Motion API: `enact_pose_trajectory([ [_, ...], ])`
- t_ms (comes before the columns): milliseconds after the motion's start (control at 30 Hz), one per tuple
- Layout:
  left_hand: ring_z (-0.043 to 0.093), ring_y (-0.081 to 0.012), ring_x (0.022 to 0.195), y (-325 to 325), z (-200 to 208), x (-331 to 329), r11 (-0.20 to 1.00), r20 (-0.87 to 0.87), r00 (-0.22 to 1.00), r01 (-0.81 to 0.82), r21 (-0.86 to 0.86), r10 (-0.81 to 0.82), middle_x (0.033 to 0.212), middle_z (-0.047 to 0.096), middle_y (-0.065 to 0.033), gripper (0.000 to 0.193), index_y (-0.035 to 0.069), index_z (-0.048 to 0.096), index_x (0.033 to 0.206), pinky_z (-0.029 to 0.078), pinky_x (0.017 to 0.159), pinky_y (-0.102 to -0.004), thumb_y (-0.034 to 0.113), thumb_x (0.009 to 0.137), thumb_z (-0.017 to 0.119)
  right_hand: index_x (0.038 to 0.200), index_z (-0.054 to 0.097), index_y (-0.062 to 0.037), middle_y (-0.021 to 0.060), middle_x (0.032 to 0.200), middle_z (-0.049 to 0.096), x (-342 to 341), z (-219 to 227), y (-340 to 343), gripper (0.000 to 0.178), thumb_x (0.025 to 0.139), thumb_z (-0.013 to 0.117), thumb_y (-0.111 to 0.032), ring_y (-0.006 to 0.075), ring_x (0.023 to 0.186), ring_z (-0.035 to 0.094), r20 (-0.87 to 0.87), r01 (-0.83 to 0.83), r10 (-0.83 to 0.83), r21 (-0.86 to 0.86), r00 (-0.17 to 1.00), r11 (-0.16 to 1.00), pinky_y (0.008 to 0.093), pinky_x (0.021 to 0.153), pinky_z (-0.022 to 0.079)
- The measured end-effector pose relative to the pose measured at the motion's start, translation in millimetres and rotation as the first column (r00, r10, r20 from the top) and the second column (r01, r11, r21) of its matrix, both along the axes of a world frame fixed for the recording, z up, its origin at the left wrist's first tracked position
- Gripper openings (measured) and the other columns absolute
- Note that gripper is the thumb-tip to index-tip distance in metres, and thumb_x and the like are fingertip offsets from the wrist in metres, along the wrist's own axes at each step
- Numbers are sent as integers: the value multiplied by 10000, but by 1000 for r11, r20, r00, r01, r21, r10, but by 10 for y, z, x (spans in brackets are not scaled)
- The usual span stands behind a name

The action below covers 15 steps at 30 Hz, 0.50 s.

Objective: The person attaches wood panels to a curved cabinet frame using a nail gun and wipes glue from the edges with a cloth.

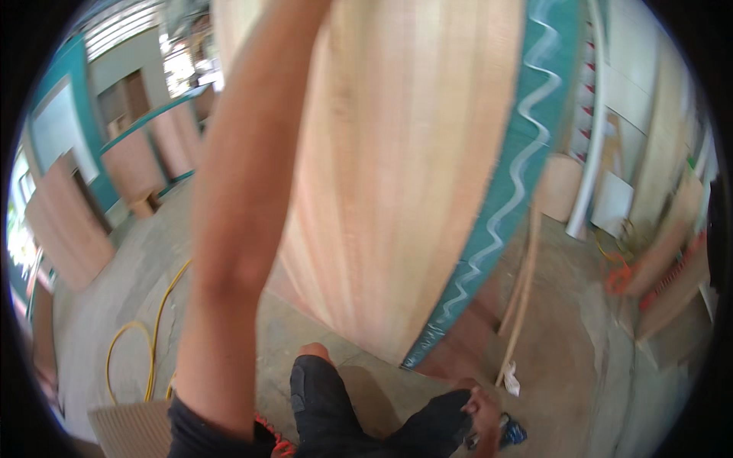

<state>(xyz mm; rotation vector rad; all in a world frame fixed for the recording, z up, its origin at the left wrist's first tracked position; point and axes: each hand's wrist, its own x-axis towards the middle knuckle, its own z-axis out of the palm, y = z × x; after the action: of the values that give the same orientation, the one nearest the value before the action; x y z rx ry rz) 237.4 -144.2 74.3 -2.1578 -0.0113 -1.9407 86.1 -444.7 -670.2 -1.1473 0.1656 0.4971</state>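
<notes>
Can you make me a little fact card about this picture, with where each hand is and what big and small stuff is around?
Left hand: out of view; the left arm extends past the top edge
Right hand: low, by the right knee, blurred; can't tell if it holds anything
Biggest thing: wooden panel
Panel's right edge: teal strip with a wavy white line
Left side: yellow hose or cord
Right side: long wooden stick, white scrap by its lower end
Ground: grey floor
</notes>
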Motion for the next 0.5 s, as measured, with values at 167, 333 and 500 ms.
enact_pose_trajectory([
  [167,448,-450,1355,-288,-444,-73,975,44,998,48,-218,-40,1404,503,-354,1017,-155,552,1310,319,1142,-505,761,919,345,893,559,-100,16,759,588,870,1509,-1820,253,1014,597,-319,114,671,533,461,207,-338,312,821,927,301,692,479],
  [333,483,-442,1286,-361,-430,69,986,150,988,64,-156,-41,1335,561,-285,704,-9,584,1290,328,1104,-543,585,1002,338,1186,599,-46,38,1010,629,1757,2241,-1568,300,962,677,-230,152,911,583,784,498,-235,-107,574,860,303,840,469],
  [500,538,-408,1184,-296,-487,173,996,101,992,-81,44,77,1212,614,-203,391,107,591,1223,393,1015,-555,372,1037,372,1331,528,-21,84,1167,617,2154,2845,-1014,474,942,699,-231,198,1159,560,945,691,-106,-147,310,708,335,994,441],
])
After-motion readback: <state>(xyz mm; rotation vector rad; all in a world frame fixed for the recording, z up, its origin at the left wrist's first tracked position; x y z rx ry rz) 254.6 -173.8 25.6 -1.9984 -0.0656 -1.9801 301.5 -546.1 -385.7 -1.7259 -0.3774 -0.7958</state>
